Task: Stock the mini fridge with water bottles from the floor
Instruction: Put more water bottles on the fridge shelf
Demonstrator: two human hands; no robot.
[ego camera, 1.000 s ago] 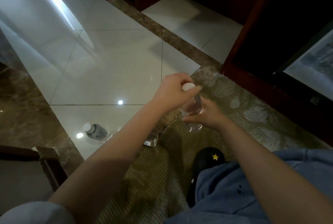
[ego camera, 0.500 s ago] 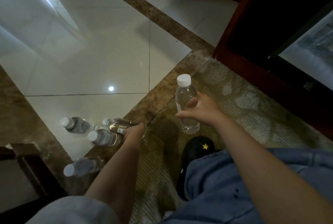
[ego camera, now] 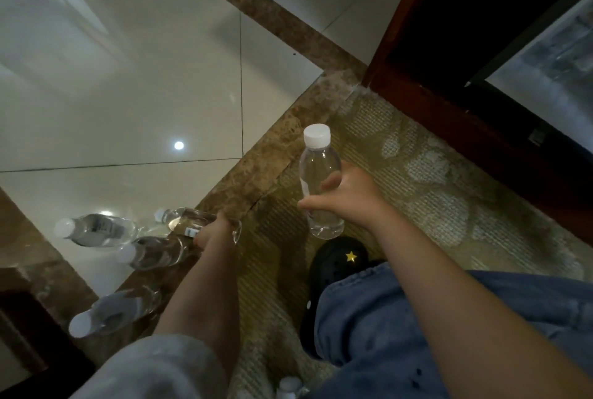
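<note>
Beside your black shoe (ego camera: 340, 257): one upright bottle (ego camera: 321, 183), your right hand (ego camera: 349, 196) wrapped round its lower half, freeing the other hand. Left of the shoe: your left hand (ego camera: 215, 231) closed on a lying bottle (ego camera: 186, 222); three floor bottles (ego camera: 96, 231) near it. Fridge door (ego camera: 545, 55) far beyond the shoe, likely next.

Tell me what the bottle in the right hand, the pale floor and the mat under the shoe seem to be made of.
Water bottle, held upright by the right hand: clear thin plastic, see-through, with an opaque white screw cap.
Pale floor: glossy glazed tile or polished stone; it mirrors a ceiling light and shows grout lines.
Mat: woven textile, probably carpet; matte, ribbed, olive with a pale pattern.
</note>
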